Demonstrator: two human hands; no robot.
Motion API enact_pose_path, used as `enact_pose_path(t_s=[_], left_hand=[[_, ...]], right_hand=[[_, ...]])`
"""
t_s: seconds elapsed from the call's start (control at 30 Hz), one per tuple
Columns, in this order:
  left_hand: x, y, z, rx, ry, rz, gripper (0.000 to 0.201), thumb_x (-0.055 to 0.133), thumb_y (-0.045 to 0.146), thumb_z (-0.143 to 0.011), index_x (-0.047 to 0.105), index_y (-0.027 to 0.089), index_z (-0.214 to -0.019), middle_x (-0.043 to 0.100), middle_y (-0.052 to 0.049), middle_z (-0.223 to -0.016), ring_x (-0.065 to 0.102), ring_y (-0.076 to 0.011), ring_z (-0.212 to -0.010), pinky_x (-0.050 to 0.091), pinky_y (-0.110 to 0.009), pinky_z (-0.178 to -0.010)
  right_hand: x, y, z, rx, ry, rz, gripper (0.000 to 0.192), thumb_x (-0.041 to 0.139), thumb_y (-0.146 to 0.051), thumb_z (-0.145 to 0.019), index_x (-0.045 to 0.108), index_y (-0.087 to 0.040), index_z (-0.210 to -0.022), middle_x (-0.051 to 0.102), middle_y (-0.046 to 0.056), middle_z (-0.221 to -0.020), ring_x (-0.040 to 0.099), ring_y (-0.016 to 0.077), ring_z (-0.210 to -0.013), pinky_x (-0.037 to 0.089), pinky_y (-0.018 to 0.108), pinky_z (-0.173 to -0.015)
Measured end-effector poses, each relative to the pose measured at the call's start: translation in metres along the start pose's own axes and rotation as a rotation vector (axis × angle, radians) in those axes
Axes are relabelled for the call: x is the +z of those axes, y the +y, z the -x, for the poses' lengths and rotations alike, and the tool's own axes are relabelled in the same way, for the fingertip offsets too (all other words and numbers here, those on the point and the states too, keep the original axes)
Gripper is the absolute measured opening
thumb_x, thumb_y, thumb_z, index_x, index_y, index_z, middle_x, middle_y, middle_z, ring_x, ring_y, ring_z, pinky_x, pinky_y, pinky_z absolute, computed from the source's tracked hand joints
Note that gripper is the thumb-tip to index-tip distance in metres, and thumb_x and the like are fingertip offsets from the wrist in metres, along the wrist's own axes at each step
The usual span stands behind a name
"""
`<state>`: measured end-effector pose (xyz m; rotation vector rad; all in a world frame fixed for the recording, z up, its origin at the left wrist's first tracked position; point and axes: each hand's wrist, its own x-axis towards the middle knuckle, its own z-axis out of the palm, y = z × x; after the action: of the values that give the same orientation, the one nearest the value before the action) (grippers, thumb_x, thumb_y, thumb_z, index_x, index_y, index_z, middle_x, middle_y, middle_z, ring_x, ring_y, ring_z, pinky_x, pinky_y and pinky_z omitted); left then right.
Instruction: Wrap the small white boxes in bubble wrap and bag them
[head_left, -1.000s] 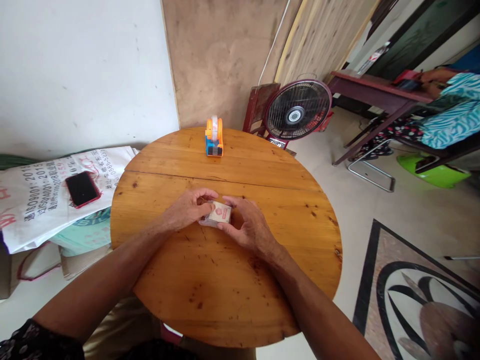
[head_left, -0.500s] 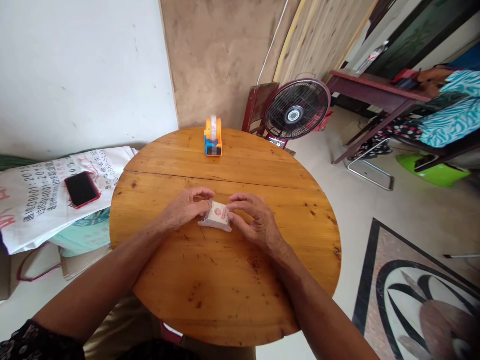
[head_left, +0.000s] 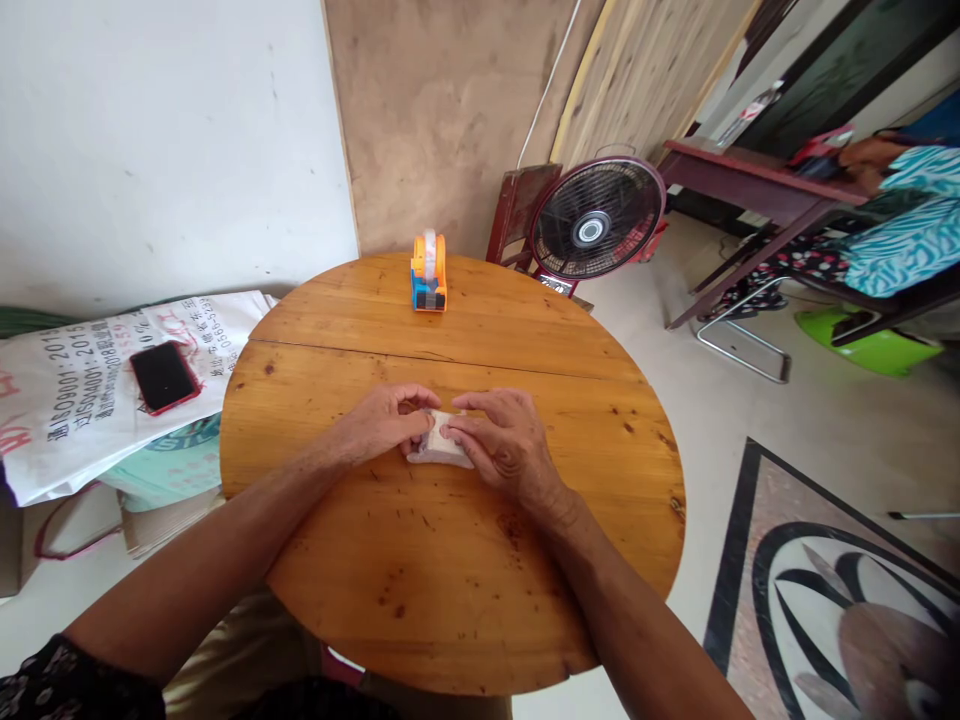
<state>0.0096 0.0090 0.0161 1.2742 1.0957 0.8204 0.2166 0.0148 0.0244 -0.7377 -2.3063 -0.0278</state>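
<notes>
I see my left hand (head_left: 379, 423) and right hand (head_left: 501, 447) meeting over a small white packet (head_left: 437, 449), fingertips pressing it flat against the worktop (head_left: 450, 560); both hands curl onto it, neither fully closed. The packet looks slick, so I judge uneven pressure could squirt it sideways from under my fingers. Well beyond my hands an orange tape dispenser (head_left: 428, 272) stands near the far edge, out of easy reach. Far left of my left hand, a phone (head_left: 164, 376) lies on a sack (head_left: 90, 390).

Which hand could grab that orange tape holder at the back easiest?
Probably the left hand: the tape holder stands nearer it. Both hands press the small packet, so either must let go.
</notes>
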Motion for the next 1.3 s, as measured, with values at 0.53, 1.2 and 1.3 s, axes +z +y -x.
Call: enact_pose_path(t_s=[0.53,1.2,1.3], left_hand=[[0.003,0.009,0.009,0.148,0.201,-0.647,0.053,0.062,0.049,-0.077,0.065,0.013,-0.116,0.07,-0.009,-0.099,0.063,-0.0222,-0.081,0.049,-0.034,-0.073],[0.013,-0.009,0.008,0.257,-0.106,-0.142,0.079,0.074,0.027,-0.075,0.038,0.021,-0.145,0.058,-0.01,-0.121,0.059,-0.0221,-0.105,0.048,-0.035,-0.091],[0.012,-0.009,0.009,0.272,-0.137,-0.143,0.083,0.075,0.025,-0.075,0.034,0.025,-0.148,0.058,-0.01,-0.126,0.059,-0.0241,-0.112,0.046,-0.038,-0.097]], right_hand=[[0.008,-0.001,-0.002,0.219,0.072,-0.162,0.012,0.053,-0.021,-0.094,0.063,-0.022,-0.088,0.073,0.007,-0.103,0.068,0.0205,-0.096,0.047,0.037,-0.084],[-0.012,-0.001,-0.004,0.438,0.208,-0.388,0.013,0.055,-0.031,-0.095,0.062,-0.023,-0.088,0.071,0.007,-0.107,0.066,0.0207,-0.101,0.05,0.038,-0.093],[-0.014,0.0,-0.004,0.463,0.228,-0.425,0.013,0.055,-0.032,-0.095,0.062,-0.023,-0.087,0.071,0.007,-0.106,0.066,0.0206,-0.102,0.05,0.037,-0.094]])
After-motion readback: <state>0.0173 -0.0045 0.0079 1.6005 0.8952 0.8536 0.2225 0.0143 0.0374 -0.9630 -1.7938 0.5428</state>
